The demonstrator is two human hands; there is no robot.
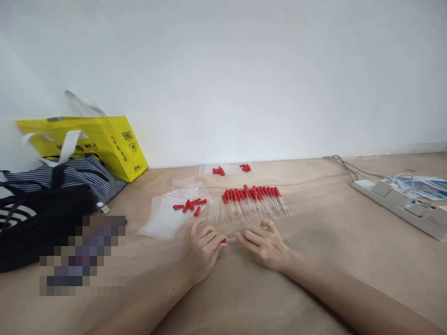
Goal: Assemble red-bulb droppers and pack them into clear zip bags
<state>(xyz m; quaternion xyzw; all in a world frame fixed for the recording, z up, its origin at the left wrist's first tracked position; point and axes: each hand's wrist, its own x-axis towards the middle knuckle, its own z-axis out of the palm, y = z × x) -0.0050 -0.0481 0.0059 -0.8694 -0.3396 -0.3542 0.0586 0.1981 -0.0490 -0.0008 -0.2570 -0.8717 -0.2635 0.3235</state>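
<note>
Between my hands lies a clear dropper tube point(231, 240), its left end at a red rubber bulb point(224, 240). My left hand point(205, 246) pinches the bulb, which its fingers partly cover. The fingers of my right hand point(261, 244) are closed on the tube's other end. Just beyond them, droppers with red bulbs point(253, 194) form a row, tubes pointing towards me. Several bare tubes point(214, 210) lie at the row's left. Loose red bulbs point(190, 204) rest on a clear plastic bag point(164, 216) beyond my left hand.
Another clear bag point(232, 170) with red bulbs lies near the wall. On the left stand a yellow bag point(101, 139), a striped bag point(87, 174) and a black bag point(66, 209), beside a blurred-out object point(84, 256). A power strip point(398, 207) with cables lies at right.
</note>
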